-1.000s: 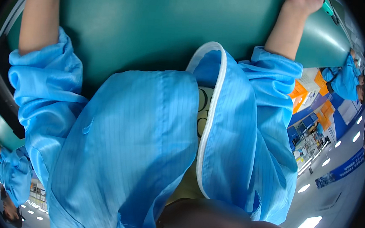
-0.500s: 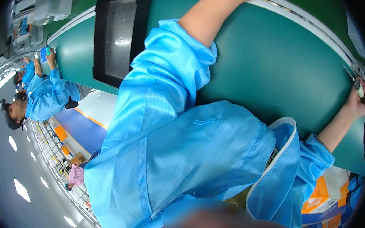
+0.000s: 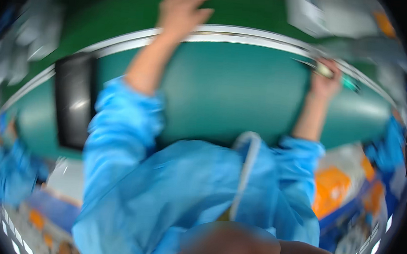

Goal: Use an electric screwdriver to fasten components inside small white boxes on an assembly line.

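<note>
My left hand (image 3: pixel 182 13) reaches past the table's far rail, above the green floor. Its fingers are apart and nothing shows in them. At the far right of the table, my right hand (image 3: pixel 328 80) is closed around the pale handle of a screwdriver (image 3: pixel 323 70). The thin metal shaft points left, close to the rail. Motion blur softens both hands. A small teal object (image 3: pixel 350 83) lies just right of my right hand; its kind is too blurred to tell.
The green table (image 3: pixel 234 91) spans the view, with a white rail (image 3: pixel 248 33) along its far edge. A black tray (image 3: pixel 75 101) sits on its left part. Other people in blue are at the left (image 3: pixel 14 170) and right (image 3: pixel 386 144). An orange item (image 3: pixel 331 190) is behind me.
The view has swung, so the table and tray sit differently in it. My left hand, mostly out of view before, now shows with fingers spread. The screwdriver stays in my right hand.
</note>
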The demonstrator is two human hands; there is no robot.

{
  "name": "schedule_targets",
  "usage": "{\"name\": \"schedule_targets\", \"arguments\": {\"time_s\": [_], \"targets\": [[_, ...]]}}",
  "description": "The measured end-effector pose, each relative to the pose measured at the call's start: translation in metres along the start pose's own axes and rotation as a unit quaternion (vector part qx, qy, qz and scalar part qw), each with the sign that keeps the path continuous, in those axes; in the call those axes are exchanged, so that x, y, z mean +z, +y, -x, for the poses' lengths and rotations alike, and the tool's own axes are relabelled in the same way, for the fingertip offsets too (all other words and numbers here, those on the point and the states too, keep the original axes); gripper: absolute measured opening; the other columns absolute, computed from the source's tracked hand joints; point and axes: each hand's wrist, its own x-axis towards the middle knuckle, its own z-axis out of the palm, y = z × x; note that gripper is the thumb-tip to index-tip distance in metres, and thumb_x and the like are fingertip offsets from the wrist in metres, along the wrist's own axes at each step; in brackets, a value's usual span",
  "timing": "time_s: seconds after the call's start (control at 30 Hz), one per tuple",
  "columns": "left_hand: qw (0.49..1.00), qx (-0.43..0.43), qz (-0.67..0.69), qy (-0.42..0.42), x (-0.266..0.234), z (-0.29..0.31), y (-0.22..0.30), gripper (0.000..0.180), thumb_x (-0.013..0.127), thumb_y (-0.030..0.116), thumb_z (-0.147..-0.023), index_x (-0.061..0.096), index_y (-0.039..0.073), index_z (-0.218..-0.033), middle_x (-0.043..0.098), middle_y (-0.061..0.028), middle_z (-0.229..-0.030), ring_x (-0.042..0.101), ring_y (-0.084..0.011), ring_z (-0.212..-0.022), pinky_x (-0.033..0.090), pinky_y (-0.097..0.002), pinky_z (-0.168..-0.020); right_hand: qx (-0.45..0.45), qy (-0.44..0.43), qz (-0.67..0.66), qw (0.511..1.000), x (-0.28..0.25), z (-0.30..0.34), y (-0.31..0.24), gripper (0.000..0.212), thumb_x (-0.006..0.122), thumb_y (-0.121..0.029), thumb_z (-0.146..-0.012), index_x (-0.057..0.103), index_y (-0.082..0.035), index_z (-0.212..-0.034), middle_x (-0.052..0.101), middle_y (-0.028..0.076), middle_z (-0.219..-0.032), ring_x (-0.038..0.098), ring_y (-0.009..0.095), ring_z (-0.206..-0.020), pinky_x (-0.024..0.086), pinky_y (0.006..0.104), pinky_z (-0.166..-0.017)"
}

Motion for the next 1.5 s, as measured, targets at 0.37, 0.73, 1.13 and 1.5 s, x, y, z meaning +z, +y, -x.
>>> {"name": "schedule_targets", "arguments": {"time_s": [0.37,0.73,1.13,1.5], "targets": [[0.994,-0.048,0.043,-0.083,-0.016,-0.008,0.007,0.034,0.051,0.032,-0.088,0.061,0.009,-0.110,0.053,-0.0098,-0.124,0.042,-0.0296,-0.120,0.026,-0.0410,-0.103,-0.027,0.018,-0.066,0.997,0.040,0.015,0.020,0.007,0.052,-0.008,-0.082,0.048,-0.004,-0.087,0.045,-0.001,-0.067,0.046,0.011,-0.061,0.043,0.0306,-0.069],[0.995,-0.055,0.033,-0.074,-0.019,-0.010,0.002,0.028,0.056,0.021,-0.083,0.061,0.011,-0.109,0.052,-0.0101,-0.122,0.044,-0.0300,-0.116,0.032,-0.0401,-0.099,-0.025,0.018,-0.078,0.996,0.037,0.012,0.024,0.006,0.055,-0.010,-0.081,0.051,-0.006,-0.081,0.048,-0.001,-0.065,0.047,0.012,-0.059,0.042,0.0295,-0.064],[0.994,-0.051,0.008,-0.101,-0.010,-0.006,-0.016,0.029,0.051,0.024,-0.089,0.057,0.010,-0.113,0.050,-0.0097,-0.125,0.044,-0.0301,-0.116,0.033,-0.0391,-0.098,-0.049,0.045,-0.096,0.993,0.038,0.013,0.029,0.009,0.057,-0.009,-0.080,0.050,-0.005,-0.078,0.050,0.002,-0.064,0.051,0.014,-0.059,0.046,0.0309,-0.064],[0.994,-0.051,-0.008,-0.100,-0.011,-0.007,-0.016,0.028,0.051,0.023,-0.089,0.057,0.009,-0.113,0.051,-0.0100,-0.123,0.044,-0.0295,-0.116,0.033,-0.0389,-0.098,-0.061,0.058,-0.075,0.994,0.041,0.013,0.030,0.010,0.058,-0.010,-0.079,0.050,-0.007,-0.077,0.050,0.001,-0.065,0.051,0.014,-0.058,0.045,0.0310,-0.063]]}}
